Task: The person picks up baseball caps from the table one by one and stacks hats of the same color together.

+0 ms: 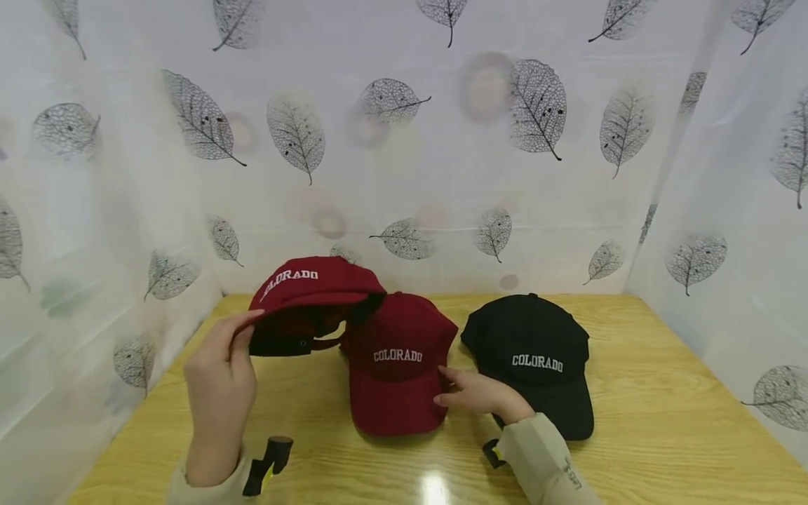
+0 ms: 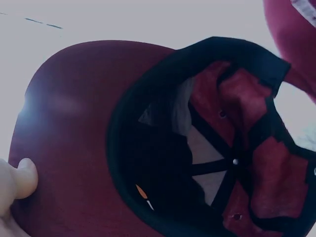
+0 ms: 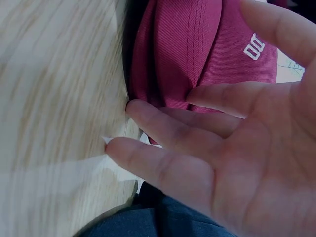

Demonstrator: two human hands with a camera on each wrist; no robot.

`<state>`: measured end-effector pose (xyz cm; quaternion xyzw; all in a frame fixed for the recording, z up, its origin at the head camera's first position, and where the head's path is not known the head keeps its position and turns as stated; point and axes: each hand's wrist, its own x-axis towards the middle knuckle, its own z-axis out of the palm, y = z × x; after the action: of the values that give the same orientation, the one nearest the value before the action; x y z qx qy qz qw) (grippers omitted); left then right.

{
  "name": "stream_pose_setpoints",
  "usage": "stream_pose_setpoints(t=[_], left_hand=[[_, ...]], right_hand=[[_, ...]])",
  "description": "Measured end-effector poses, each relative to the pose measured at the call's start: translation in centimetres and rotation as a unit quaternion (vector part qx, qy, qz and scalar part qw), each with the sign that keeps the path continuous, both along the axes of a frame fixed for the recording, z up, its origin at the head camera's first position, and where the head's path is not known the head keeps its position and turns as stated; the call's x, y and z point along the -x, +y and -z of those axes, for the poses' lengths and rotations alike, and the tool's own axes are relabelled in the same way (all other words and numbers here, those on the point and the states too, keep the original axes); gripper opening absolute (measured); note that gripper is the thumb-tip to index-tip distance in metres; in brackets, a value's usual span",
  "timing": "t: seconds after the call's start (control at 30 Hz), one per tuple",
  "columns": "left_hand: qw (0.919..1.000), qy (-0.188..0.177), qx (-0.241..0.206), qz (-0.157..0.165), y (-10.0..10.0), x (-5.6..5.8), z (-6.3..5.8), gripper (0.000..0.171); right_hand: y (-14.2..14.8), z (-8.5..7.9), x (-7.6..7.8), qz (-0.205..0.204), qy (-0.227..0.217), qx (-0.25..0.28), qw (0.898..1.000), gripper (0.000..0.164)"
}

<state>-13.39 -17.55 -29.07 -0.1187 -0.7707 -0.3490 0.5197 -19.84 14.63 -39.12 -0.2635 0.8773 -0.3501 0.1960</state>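
Observation:
My left hand point(image 1: 217, 382) pinches the brim of a dark red baseball cap point(image 1: 322, 280) lettered COLORADO and holds it up at the left. In the left wrist view the thumb presses the underside of the brim point(image 2: 74, 123), and the cap's hollow inside shows the black sweatband. A second red cap point(image 1: 398, 379), also marked COLORADO, sits on the table with its brim to the front. The raised cap overlaps its upper left in the head view. At its right side is my right hand point(image 1: 476, 393), its fingers extended and touching the cap point(image 3: 182, 49) near the table.
A black COLORADO cap point(image 1: 533, 337) lies to the right, its front partly behind the right forearm. The wooden table point(image 1: 656, 414) is enclosed by a leaf-patterned white curtain point(image 1: 404, 182) at the back and sides. Each wrist wears a small black device point(image 1: 271, 463).

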Motion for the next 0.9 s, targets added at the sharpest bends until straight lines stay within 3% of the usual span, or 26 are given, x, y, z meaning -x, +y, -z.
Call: stream_pose_setpoints(t=[0.2,0.4,0.6,0.8,0.9], left_hand=[[0.9976,0.015,-0.021,0.065,1.5,-1.3,-1.0,0.018],[0.9906,0.032,-0.027,0.13,3.0,-1.2,-1.1,0.023],[0.9884,0.006,0.008,0.151,4.7,0.5,0.3,0.024],[0.9833,-0.003,0.042,0.177,5.9,3.3,2.8,0.022],[0.9811,-0.003,0.075,0.178,6.4,4.1,3.9,0.023]], right_hand=[[0.1,0.0,-0.2,-0.011,0.017,0.012,1.0,0.077],[-0.2,-0.3,-0.4,0.002,0.0,0.005,1.0,0.07],[-0.2,-0.4,-0.4,0.007,-0.005,0.004,1.0,0.068],[-0.3,-0.2,-0.4,0.005,0.002,0.004,1.0,0.068],[-0.3,-0.3,-0.4,0.006,0.006,0.0,1.0,0.068]])
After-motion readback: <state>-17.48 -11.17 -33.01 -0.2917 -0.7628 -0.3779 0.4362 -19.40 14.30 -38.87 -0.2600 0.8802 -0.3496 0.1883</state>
